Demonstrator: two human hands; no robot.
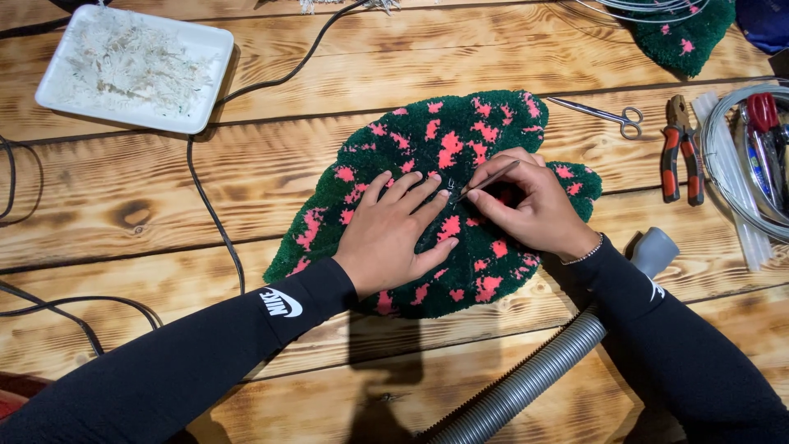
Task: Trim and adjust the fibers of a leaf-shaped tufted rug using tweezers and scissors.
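Pinning green-and-pink tufted rug (427, 164) flat at table (345, 82) centre with spread left hand (393, 237) fingers, right hand (532, 207) pinching thin metal tool (486, 182), tip at pile beside fingertips; scissors (604, 115), pliers (679, 146) far right.

long black sleeves with small white cuff logos, thin bracelet (588, 252) on right wrist.

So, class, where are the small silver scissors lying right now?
In the head view, the scissors lie on the wooden table, upper right, between the green-and-pink tufted piece and the orange-handled pliers.
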